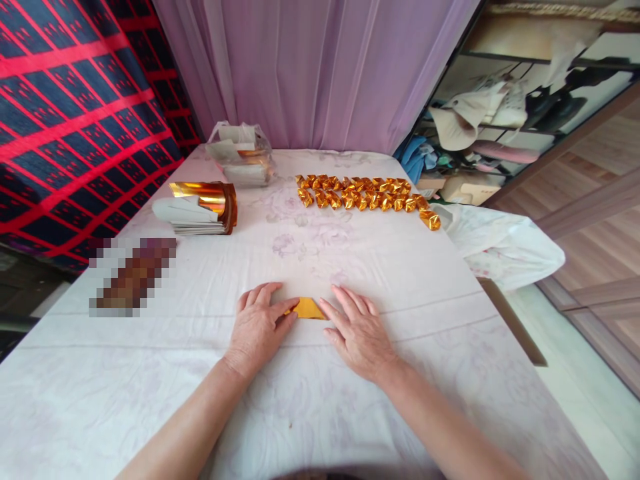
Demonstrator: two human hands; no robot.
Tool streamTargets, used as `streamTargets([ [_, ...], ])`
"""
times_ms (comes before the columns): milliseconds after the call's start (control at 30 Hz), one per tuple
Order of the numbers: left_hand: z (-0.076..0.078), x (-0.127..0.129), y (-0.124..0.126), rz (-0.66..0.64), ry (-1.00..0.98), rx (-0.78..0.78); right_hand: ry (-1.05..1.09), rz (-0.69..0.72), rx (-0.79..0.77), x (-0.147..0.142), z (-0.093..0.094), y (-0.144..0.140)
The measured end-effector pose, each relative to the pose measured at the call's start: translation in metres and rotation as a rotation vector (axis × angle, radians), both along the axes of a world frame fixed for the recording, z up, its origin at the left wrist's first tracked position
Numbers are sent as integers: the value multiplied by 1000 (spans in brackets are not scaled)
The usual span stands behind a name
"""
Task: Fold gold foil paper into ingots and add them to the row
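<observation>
A small piece of gold paper (307,309), folded to a flat triangle-like shape, lies on the white floral tablecloth (310,400). My left hand (259,327) presses on its left edge with thumb and fingers. From the other side, my right hand (359,331) lies flat with its fingertips on the paper's right edge. Both hands rest palm down on the cloth.
Several folded gold paper pieces (363,193) lie in rows at the far middle of the table. A stack of gold and white sheets (200,208) sits at far left, a clear plastic bag (243,155) behind it. A blurred patch (133,275) lies at left. Shelves stand right.
</observation>
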State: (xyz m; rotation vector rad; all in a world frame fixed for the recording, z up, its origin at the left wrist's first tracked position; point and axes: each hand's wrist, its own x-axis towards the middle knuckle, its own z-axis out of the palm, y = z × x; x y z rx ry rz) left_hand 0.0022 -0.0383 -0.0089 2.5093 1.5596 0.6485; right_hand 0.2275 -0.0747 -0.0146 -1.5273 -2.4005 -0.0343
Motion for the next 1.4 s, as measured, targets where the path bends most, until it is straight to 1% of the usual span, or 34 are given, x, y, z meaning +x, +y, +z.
streamTargets([
  [167,0,0,0,2,2,-14,-22,-5,-67,-18,-1,3],
  [267,-1,0,0,-1,6,-10,-33,-8,-114,-20,1,4],
  [367,-1,0,0,1,9,-8,-51,8,-133,-12,2,0],
  [533,-2,0,1,14,24,-27,-100,55,-167,9,4,-11],
  [633,-3,0,1,12,28,-27,-114,60,-176,13,8,-14],
  [700,-4,0,1,12,26,-23,-100,56,-167,7,12,-14],
  [800,-4,0,1,18,17,-22,-57,77,-169,-10,13,-11],
  [867,-4,1,1,19,13,-20,-36,108,-205,-22,10,-9],
  [1000,-5,-1,-1,-5,30,4,-13,78,-257,-30,1,-11],
  [1100,-8,-7,-2,-61,95,26,-16,57,-254,-27,-3,-14],
  [1233,-12,-23,-5,-147,213,43,-24,52,-259,-23,-2,-16],
  [1400,-11,-46,-10,-148,287,57,-25,43,-263,-25,-2,-16],
])
